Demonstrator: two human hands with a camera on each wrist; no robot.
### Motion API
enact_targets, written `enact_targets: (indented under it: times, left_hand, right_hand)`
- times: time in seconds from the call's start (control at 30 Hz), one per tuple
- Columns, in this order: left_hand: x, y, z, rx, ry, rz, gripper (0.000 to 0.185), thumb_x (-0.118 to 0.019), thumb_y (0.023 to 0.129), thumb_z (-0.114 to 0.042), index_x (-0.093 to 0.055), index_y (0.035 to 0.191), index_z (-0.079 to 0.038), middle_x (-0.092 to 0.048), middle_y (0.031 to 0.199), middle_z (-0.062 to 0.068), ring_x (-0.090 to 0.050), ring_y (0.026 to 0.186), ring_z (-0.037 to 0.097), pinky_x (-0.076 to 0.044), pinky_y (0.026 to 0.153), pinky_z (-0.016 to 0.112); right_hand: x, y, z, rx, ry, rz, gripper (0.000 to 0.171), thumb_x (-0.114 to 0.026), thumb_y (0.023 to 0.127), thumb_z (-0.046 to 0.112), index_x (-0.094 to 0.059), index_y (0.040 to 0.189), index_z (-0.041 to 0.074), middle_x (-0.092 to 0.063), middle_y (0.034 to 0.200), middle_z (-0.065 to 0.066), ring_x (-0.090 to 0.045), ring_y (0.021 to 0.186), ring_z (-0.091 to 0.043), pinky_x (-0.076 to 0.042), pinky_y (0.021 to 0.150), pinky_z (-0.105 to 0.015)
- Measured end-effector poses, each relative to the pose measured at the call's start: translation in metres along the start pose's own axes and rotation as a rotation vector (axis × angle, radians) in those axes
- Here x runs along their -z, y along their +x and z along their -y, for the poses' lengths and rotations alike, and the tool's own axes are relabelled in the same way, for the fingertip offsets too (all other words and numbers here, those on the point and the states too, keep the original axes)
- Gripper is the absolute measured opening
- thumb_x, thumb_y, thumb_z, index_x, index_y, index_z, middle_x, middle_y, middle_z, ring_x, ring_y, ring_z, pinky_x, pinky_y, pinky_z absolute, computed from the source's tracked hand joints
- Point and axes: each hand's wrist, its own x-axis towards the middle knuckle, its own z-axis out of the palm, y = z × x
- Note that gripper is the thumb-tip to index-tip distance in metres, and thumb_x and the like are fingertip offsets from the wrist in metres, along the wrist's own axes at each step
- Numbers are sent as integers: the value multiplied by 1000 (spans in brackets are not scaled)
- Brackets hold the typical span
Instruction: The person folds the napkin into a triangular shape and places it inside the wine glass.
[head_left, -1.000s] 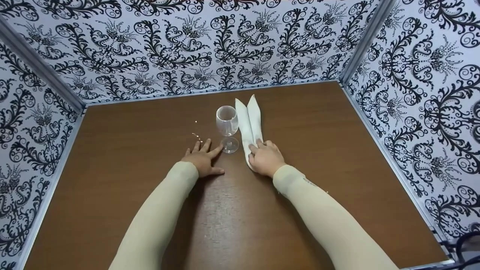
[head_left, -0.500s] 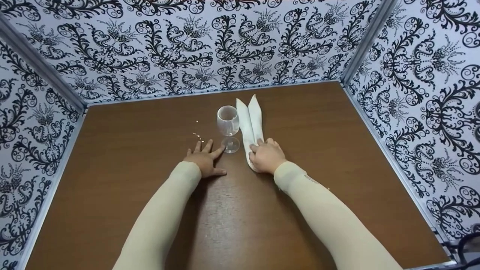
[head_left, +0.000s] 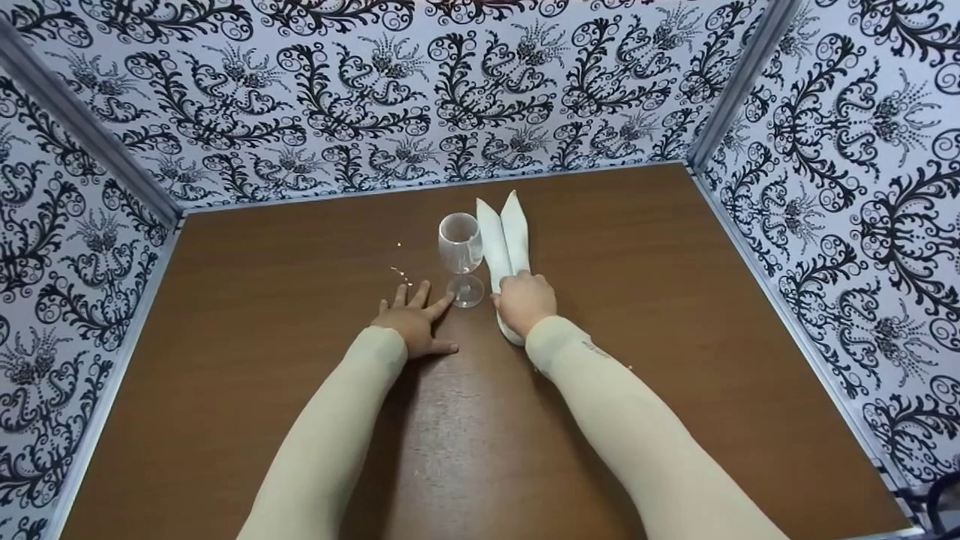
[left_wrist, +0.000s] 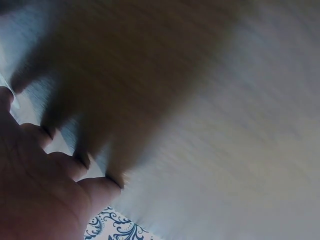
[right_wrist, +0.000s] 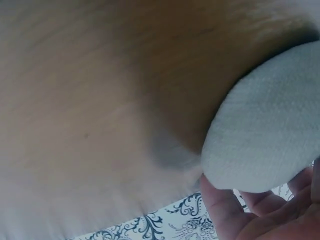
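Observation:
A folded white cloth napkin [head_left: 495, 240] lies on the table with its two pointed ends toward the back wall. My right hand [head_left: 527, 301] grips it near its rounded front end, thumb on its left edge and fingers across to the right. In the right wrist view, the rounded napkin end [right_wrist: 265, 120] sits over the fingers. Left of the napkin stands a clear stemmed glass [head_left: 461, 244], upright on its round foot. Flat on the table, my left hand [head_left: 409, 322] has its fingers spread, one fingertip right at the foot of the glass.
Small shiny bits [head_left: 401, 274] lie on the brown wooden table [head_left: 285, 300] beyond my left fingers. Patterned black-and-white walls [head_left: 360, 97] enclose the table at the back and both sides. A dark curved object [head_left: 941, 495] shows at the lower right edge.
My right hand has shifted its hold, from fingertips pressing on top of the napkin to a grip around both its sides. The left hand and the glass stay put.

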Motion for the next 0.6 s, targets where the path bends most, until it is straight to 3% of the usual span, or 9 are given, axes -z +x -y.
enact_targets:
  times: [0.3,0.6]
  left_hand:
    - [3,-3,-1,-1,-27,8,104,-63,85,-83,-11,167,-46,4,178,13,8,161,52,-8,125,75]
    - [1,-1,2,-4,-28,8,104,-62,85,-83,-10,167,-46,5,178,12,9,161,51,-6,125,74]
  right_hand:
    - [2,-1,-2,-3,73,-12,29,-68,103,30,-71,122,9,-62,112,-24,-68,96,-41,-62,75,-55]
    - [0,-4,-5,-10,149,17,47,-56,107,22,-56,154,21,-53,126,-31,-60,104,-43,-59,82,-55]
